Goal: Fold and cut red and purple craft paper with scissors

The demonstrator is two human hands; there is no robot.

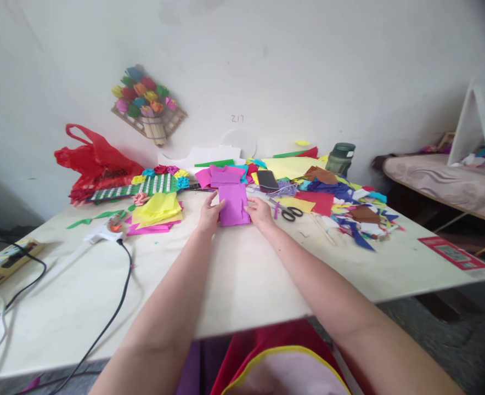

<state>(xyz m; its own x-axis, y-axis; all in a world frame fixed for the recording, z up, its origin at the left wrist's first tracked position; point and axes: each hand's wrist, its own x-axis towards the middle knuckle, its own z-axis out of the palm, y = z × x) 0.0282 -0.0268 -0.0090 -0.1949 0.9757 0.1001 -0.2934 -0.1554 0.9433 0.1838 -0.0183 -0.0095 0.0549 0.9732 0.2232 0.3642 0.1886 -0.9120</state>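
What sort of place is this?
Probably a small craft corner, perhaps in a home: a table with purple paper, scissors and a heap of coloured scraps, and a bouquet of handmade-looking flowers on the wall.

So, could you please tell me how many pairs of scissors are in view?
1: a pair of scissors lies on the table, beyond the right hand on its right side. Others could be hidden under the paper scraps.
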